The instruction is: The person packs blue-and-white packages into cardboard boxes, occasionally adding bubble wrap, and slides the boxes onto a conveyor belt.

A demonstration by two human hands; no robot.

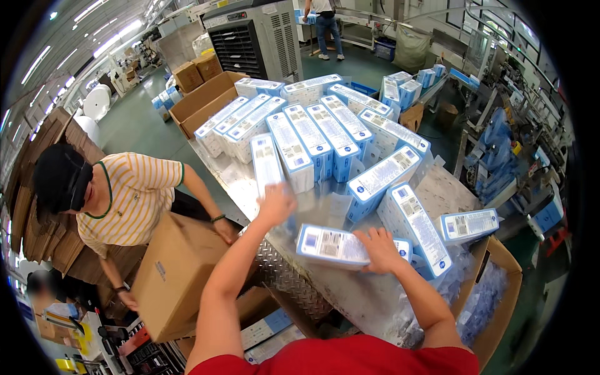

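My left hand [276,205], smeared by motion, is closed over the near end of a narrow blue-and-white pack [265,156]. That pack stands at the front left of a group of similar packs [319,128] on the metal table [440,190]. With fingers bent over its top edge, my right hand [379,249] grips another blue-and-white pack [331,244], which lies crosswise near the table's front edge. Just beyond the right hand, a long pack [414,228] sits at an angle. Another one [469,224] lies at the right edge.
At left, a co-worker [131,200] holds a large brown carton [181,269] against the table. Below me stands an open carton with packs [269,328] inside. A carton of clear plastic film [484,294] is at right. An air cooler [256,47] stands behind the table.
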